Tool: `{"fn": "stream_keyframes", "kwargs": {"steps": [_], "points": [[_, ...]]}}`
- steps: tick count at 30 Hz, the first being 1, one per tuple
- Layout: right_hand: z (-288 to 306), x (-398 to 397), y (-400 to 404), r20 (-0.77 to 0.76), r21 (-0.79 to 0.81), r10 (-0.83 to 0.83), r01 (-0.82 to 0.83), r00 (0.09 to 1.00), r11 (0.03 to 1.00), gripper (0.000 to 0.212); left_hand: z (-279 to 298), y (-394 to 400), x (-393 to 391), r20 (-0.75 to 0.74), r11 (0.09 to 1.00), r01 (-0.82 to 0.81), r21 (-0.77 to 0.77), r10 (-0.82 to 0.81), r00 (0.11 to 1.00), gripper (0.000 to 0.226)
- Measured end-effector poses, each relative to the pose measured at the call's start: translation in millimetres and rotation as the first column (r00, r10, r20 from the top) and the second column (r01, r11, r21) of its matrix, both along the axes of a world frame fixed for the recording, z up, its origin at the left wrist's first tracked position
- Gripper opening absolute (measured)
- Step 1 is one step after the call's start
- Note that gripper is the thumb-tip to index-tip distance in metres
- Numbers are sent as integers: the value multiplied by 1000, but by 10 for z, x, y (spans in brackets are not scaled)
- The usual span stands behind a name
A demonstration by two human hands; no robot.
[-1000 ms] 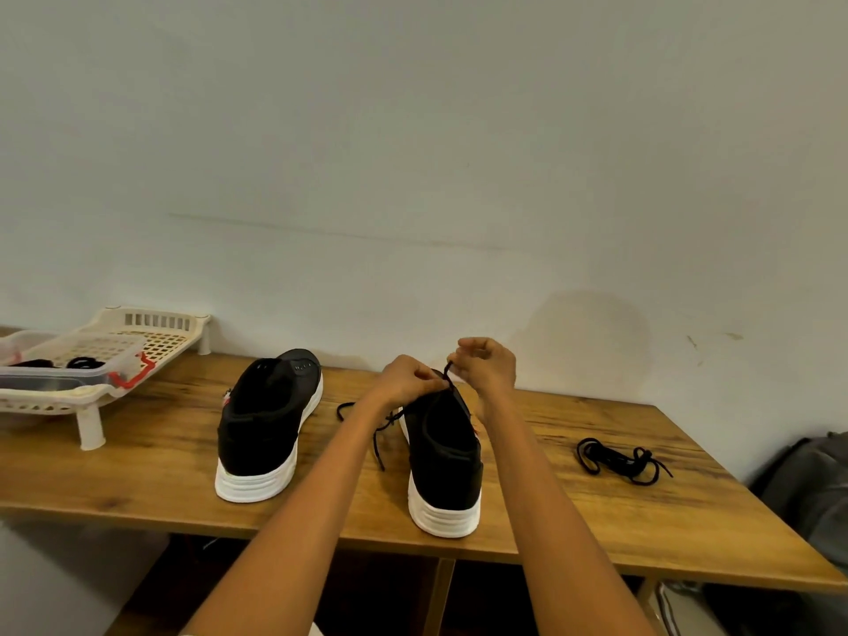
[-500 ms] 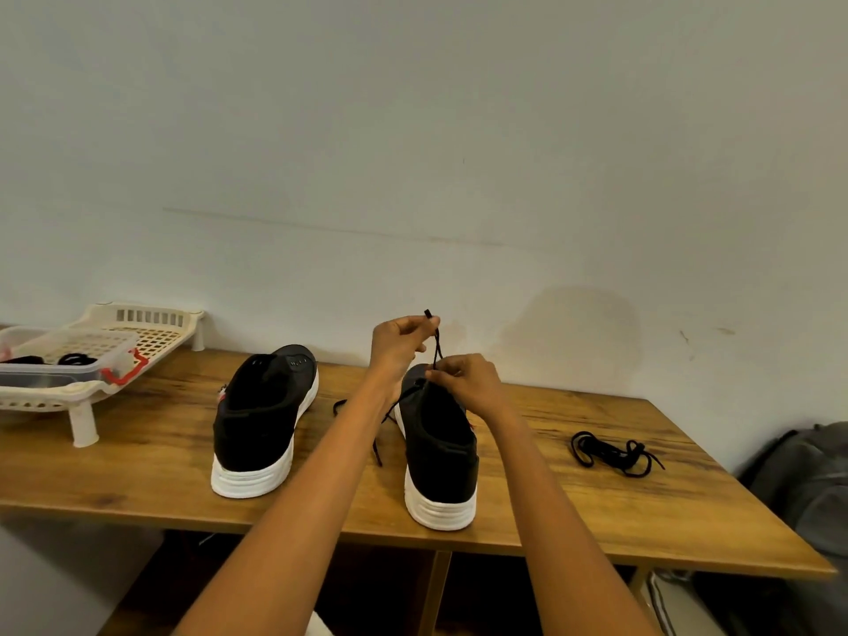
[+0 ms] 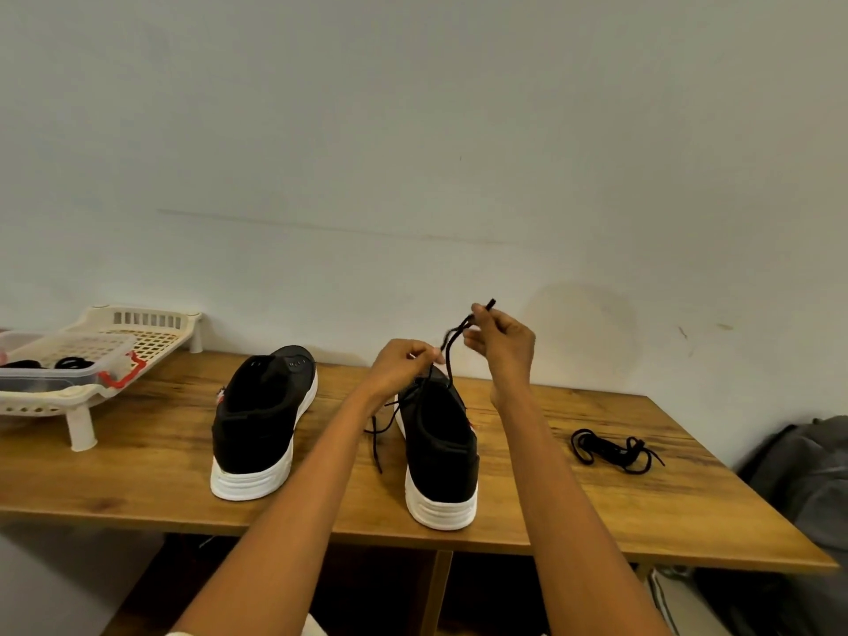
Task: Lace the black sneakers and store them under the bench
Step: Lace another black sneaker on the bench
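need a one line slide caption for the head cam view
Right hand lifts a black lace end above the right sneaker while the left hand pinches it near the eyelets.

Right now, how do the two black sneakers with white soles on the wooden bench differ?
The left black sneaker stands untouched with no lace visible; the right black sneaker has a black lace threaded, pinched by the right hand while the left hand works at its eyelets. Both stand upright, heels toward the camera.

Bare bench [image 3: 527, 493] between right sneaker [image 3: 440, 447] and loose lace [image 3: 612, 448], rack [image 3: 82, 387] far left
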State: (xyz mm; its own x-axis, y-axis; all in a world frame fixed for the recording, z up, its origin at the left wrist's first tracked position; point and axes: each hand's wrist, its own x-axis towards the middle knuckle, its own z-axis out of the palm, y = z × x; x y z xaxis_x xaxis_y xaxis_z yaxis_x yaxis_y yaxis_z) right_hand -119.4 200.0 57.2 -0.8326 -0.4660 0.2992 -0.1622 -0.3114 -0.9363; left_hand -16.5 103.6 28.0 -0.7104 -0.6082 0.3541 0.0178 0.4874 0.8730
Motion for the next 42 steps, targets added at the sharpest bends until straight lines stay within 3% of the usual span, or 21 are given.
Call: {"fn": "stream_keyframes", "kwargs": {"steps": [2,4,6,11,14,17,19,21,24,28,30,32,33,34,36,38,40,42], "points": [[-60,-36,49,-70,209,157,-139,985,968,22,75,26,-60,-136,994,-81,66,90,987,23],[-122,6,87,-127,429,347,-264,929,864,19,134,79,-105,-208,989,-97,112,119,971,21],[-169,87,71,-154,483,426,-308,892,820,16,148,132,-135,-205,992,-86,89,103,973,17],[-110,104,-14,-213,317,221,-147,952,937,22,63,67,-149,-273,982,-157,103,180,945,16],[-46,121,-44,-131,127,143,-127,981,984,21,-119,-104,-138,-84,976,-211,55,215,973,22],[81,113,-11,1,-98,87,-87,996,991,16,-277,-212,-141,174,990,-110,-85,124,977,20],[137,15,32,36,-169,12,-6,999,986,11,-318,-227,-129,245,995,-40,-96,62,967,20],[63,-113,64,27,-90,-81,84,996,992,10,-332,-217,-115,271,996,-13,-88,37,962,23],[-290,-296,89,-81,261,-167,182,983,948,18,-305,-181,-117,302,997,-7,-82,32,953,32],[-639,-460,96,-148,609,-45,127,988,783,33,-299,-206,-147,337,995,-44,-89,71,939,28],[-655,-468,101,-211,764,31,145,977,629,37,-316,-237,-125,320,997,-54,-64,71,945,16],[-609,-425,131,-325,861,106,248,940,443,36,-332,-255,-81,299,998,-38,-52,52,953,21],[-571,-398,139,-382,866,128,306,915,396,34,-334,-262,-54,302,998,-13,-57,30,953,27],[-513,-369,146,-442,846,137,361,887,392,32,-330,-260,-22,315,997,25,-72,-1,949,33],[-387,-310,106,-529,754,144,387,836,531,27,-315,-239,31,350,988,113,-101,-71,934,42],[-252,-207,30,-476,730,262,211,840,651,24,-285,-211,62,342,988,137,-68,-106,934,44],[-203,-114,-58,-332,796,418,13,846,606,27,-250,-185,90,338,994,110,1,-104,935,41],[-235,-62,-124,-262,856,477,-27,839,517,30,-242,-179,97,335,993,78,91,-105,937,37]]}}
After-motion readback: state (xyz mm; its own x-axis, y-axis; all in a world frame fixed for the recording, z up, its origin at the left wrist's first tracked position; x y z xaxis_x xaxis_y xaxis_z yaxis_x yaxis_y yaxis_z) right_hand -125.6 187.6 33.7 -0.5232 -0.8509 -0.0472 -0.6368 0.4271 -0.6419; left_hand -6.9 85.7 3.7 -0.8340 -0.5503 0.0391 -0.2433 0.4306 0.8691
